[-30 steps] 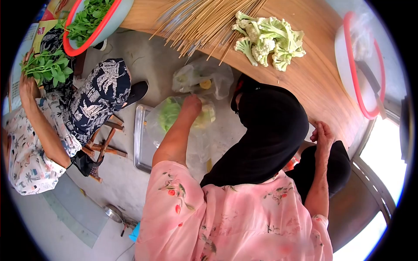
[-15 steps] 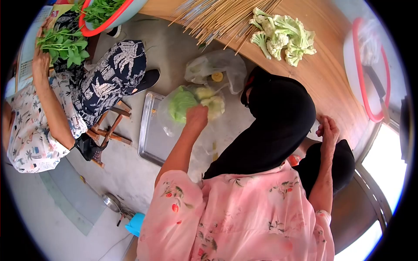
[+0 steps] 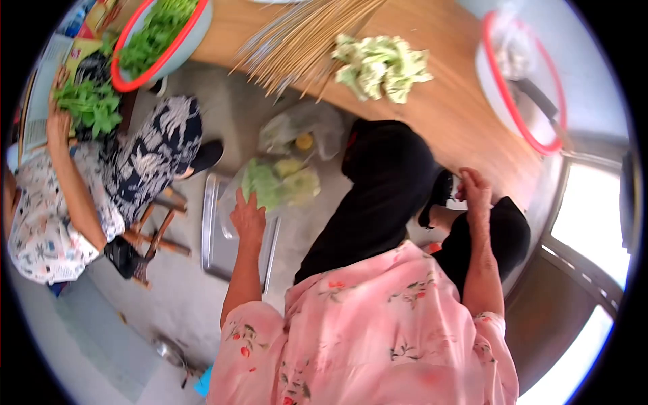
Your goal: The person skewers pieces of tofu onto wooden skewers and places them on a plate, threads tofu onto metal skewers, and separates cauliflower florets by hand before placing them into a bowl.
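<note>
Left of centre, the left hand [image 3: 248, 217], open with fingers spread, is at the clear bag of vegetables [image 3: 264, 183] by the metal tray [image 3: 219, 250]. Right of centre, the right hand [image 3: 475, 193] half-curls; its grip I cannot tell.

the left arm [image 3: 241, 273] reaches forward, nearly straight, its left hand [image 3: 248, 217] over the metal tray [image 3: 219, 253] with fingers [image 3: 239, 197] parted and pointing away from the body. well to the right of the tray, the right forearm [image 3: 481, 260] points forward, the right hand [image 3: 475, 190] loosely curled.
</note>
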`<action>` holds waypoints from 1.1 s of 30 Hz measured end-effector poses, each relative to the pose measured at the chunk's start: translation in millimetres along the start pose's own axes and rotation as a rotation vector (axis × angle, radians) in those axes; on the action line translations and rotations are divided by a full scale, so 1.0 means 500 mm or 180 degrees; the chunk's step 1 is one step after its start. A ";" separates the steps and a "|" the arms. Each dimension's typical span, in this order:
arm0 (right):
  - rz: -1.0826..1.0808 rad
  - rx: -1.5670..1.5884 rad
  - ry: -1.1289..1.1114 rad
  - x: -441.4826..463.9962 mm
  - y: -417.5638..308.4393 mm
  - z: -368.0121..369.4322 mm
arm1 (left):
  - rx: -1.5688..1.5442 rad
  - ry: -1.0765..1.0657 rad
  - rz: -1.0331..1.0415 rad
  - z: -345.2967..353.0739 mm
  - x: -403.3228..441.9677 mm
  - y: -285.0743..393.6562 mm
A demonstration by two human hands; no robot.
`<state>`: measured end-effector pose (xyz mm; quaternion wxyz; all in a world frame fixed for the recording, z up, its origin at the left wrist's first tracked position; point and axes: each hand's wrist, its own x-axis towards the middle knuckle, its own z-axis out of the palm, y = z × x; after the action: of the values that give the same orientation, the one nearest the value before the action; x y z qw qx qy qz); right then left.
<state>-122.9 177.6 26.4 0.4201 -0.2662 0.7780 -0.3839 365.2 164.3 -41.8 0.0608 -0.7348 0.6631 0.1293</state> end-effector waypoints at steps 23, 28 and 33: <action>-0.0912 0.0213 0.0299 -0.130 -0.124 -0.101 | -0.3296 0.0095 0.1837 -0.398 0.106 0.474; -0.0880 0.0215 0.0445 -0.086 -0.150 -0.160 | -0.3496 -0.0546 0.2244 -0.417 0.137 0.670; -0.1063 0.0443 0.1167 0.009 -0.200 -0.205 | -0.3246 -0.0803 0.2429 -0.337 0.185 0.837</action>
<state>-203.9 156.4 142.8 0.2201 -0.2873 0.7582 -0.5424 -22.4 -15.9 129.4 -0.2685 -0.3634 0.7207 0.5257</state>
